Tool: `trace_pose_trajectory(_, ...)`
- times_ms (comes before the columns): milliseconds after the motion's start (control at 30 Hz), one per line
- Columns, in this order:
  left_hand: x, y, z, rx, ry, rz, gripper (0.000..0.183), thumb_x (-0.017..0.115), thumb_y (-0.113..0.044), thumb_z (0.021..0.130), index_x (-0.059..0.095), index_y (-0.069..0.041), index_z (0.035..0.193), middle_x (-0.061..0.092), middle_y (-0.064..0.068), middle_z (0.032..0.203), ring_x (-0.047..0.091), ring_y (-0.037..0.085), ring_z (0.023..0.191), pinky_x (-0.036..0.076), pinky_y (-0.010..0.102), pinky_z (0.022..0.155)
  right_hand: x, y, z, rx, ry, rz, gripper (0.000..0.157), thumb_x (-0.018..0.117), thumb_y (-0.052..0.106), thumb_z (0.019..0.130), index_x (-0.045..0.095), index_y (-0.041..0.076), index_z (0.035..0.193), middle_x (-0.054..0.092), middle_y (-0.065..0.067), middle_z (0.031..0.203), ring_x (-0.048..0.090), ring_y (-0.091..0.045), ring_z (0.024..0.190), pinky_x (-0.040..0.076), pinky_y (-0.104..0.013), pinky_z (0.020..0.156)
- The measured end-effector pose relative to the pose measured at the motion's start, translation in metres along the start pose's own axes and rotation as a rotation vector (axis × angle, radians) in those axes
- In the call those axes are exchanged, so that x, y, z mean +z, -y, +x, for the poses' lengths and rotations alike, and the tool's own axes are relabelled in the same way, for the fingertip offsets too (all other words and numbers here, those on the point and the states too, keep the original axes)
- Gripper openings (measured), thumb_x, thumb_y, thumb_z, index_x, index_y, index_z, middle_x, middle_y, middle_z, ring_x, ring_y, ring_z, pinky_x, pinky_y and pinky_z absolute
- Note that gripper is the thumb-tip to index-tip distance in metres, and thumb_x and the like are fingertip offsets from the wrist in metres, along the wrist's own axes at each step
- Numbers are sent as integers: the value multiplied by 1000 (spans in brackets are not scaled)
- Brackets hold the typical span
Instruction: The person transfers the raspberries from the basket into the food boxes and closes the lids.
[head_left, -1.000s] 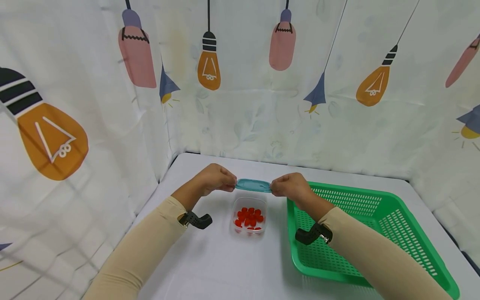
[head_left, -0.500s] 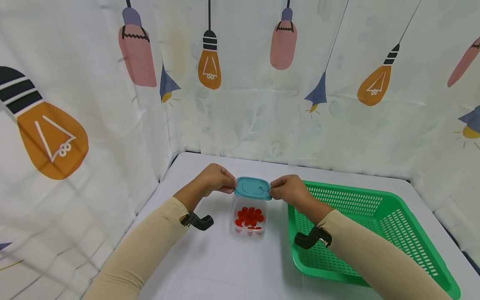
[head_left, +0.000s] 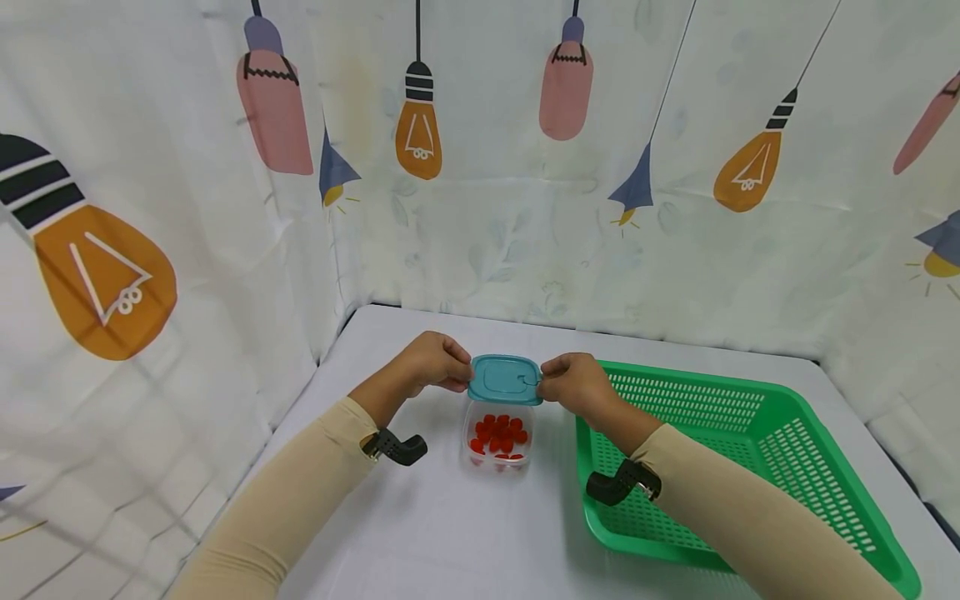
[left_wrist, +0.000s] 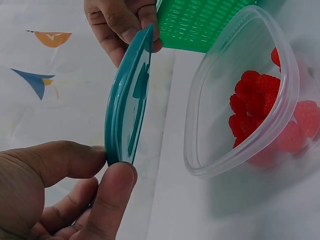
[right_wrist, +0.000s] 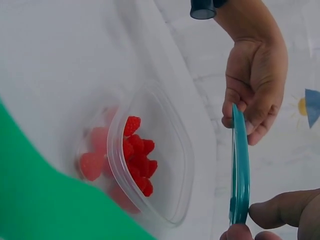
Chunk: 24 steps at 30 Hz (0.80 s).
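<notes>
A teal plastic lid [head_left: 506,379] is held by its two short ends, above a clear plastic container [head_left: 498,468] of red raspberries [head_left: 498,435]. My left hand [head_left: 435,361] pinches the lid's left end between thumb and fingers. At its right end my right hand [head_left: 576,385] pinches it the same way. Both wrist views show a gap between the lid [left_wrist: 127,100] and the container's open rim [left_wrist: 287,117]. In the head view the lid overlaps the container's far edge.
A green perforated basket [head_left: 847,467] stands on the white-covered table [head_left: 450,533] to the right, under my right forearm. Behind and to the left hang white cloths [head_left: 480,242] printed with lamps and bulbs.
The lid has tipped from nearly edge-on to showing its top face, and it has come slightly lower and nearer, over the container's far edge. Both hands keep their pinch; the container has stayed put.
</notes>
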<state>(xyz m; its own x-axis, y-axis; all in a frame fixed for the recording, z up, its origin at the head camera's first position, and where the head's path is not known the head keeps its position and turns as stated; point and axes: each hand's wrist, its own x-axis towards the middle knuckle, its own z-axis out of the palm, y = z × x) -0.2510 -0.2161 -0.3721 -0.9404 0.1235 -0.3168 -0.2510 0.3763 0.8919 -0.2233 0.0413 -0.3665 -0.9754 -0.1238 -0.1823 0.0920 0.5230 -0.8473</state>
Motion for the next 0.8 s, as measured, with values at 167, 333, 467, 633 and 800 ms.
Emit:
trace_pose_trajectory(167,1,2,0,-6,1,3,25,79,-1,88,66,0,110,68,18,101,73,26,78,60,35,72,0,2,-2,11,13,3,33,75,4,89,66,-3,121,71,-13,104,69,-27,93,54,-49,91)
trace_pose_trajectory(333,2,2,-2,-8,12,-7,31,79,1,87,63,1,114,67,19,103,73,27,80,60,36,73,0,3,-5,20,36,0,36,74,5,89,64,-3,123,70,-12,105,70,-26,92,54,-50,92)
trace_pose_trajectory(467,3,2,-5,-12,17,13,35,80,0,86,63,1,116,68,18,104,73,27,80,60,36,73,1,6,-9,46,67,1,41,74,6,89,61,-5,126,68,-14,108,71,-25,89,56,-47,89)
trace_pose_trajectory(633,5,8,-6,-21,21,35,37,81,-1,85,63,-1,117,68,16,104,73,27,80,60,36,73,5,11,-15,95,137,-29,54,73,11,92,52,-9,138,63,-20,126,72,-26,95,53,-49,94)
trace_pose_trajectory(800,6,14,-7,-15,32,4,40,81,2,84,62,0,119,67,17,104,72,28,81,60,37,72,8,14,-20,146,162,-23,62,72,14,93,44,-7,145,56,-23,139,69,-32,108,48,-53,100)
